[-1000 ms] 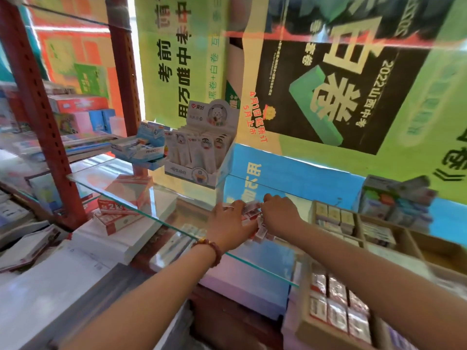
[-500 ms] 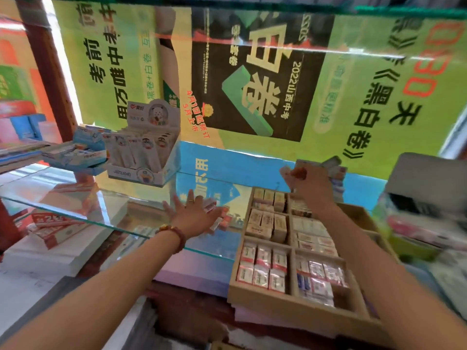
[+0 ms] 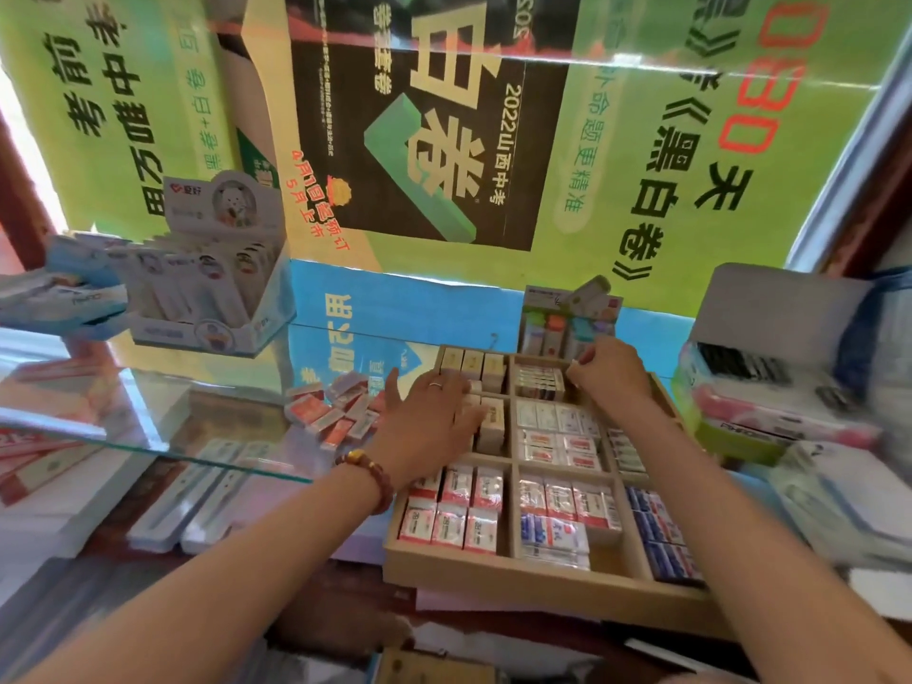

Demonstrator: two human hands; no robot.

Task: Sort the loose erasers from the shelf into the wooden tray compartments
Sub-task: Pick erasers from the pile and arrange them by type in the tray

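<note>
A pile of loose red-and-white erasers (image 3: 331,409) lies on the glass shelf (image 3: 148,417), just left of the wooden tray (image 3: 543,582). The tray's compartments hold rows of wrapped erasers. My left hand (image 3: 427,429) reaches over the tray's left side, its straight fingers resting on beige erasers (image 3: 493,422) in the middle-left compartment. My right hand (image 3: 612,375) hovers at the tray's back right compartment, fingers curled round a few erasers that are mostly hidden beneath them.
A white display box of pens (image 3: 212,288) stands on the glass shelf at the left. A small box of coloured items (image 3: 567,313) sits behind the tray. Stacked stationery boxes (image 3: 770,387) crowd the right side. Books and packs lie under the glass.
Both hands left the loose pile. My right hand carried erasers right and has come down to the tray's back. My left hand moved from the pile onto the tray.
</note>
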